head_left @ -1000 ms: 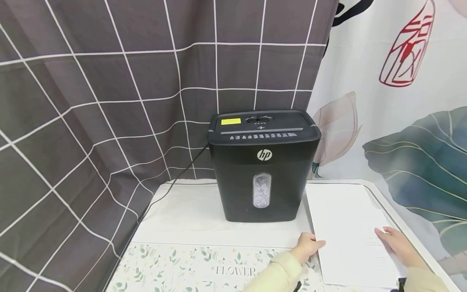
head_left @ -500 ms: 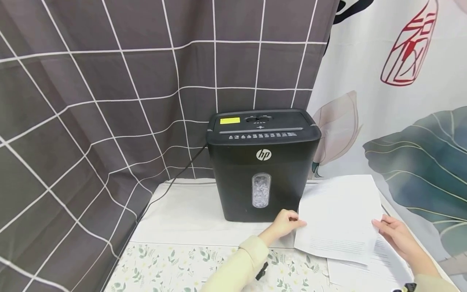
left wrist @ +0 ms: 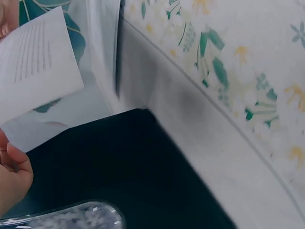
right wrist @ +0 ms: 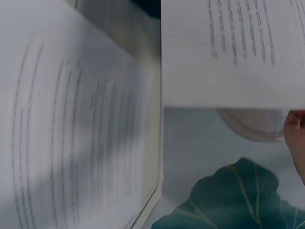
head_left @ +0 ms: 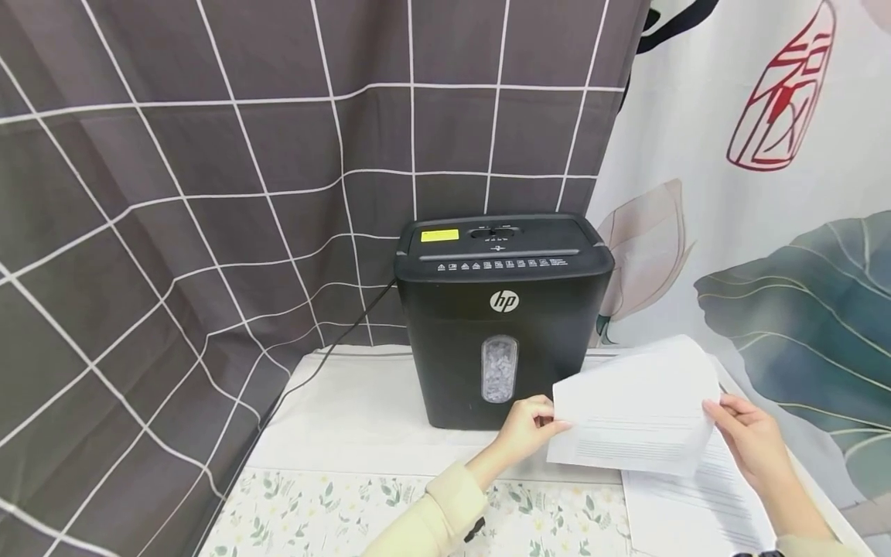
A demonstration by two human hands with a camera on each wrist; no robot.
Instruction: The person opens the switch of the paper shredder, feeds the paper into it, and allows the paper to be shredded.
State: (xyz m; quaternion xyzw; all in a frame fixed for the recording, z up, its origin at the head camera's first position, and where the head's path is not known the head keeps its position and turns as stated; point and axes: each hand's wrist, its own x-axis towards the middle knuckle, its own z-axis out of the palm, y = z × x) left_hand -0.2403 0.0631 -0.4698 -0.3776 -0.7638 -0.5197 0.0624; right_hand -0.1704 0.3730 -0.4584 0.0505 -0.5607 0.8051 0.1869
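A printed sheet of paper [head_left: 633,418] is held up by its two side edges, bowed along its top. My left hand [head_left: 527,427] pinches its left edge between thumb and fingers, in front of the shredder's lower right corner. On the far side my right hand [head_left: 752,433] pinches the right edge. Beneath the raised sheet, more printed paper [head_left: 696,510] lies on the table, partly hidden. Behind my left hand stands a black HP paper shredder [head_left: 452,340], its slot along the top. In the right wrist view the raised sheet [right wrist: 228,81] hangs beside the paper below [right wrist: 71,143].
A dark power cord [head_left: 327,352] runs from the shredder to the left, down the table's edge. The white table [head_left: 348,418] has a floral cover [head_left: 334,510] along its front. A dark grid curtain [head_left: 278,139] hangs behind; a patterned curtain [head_left: 696,255] is at right.
Both hands have lifted a sheet off the pile and moved it up and to the left, toward the shredder. The printed paper beneath is now exposed.
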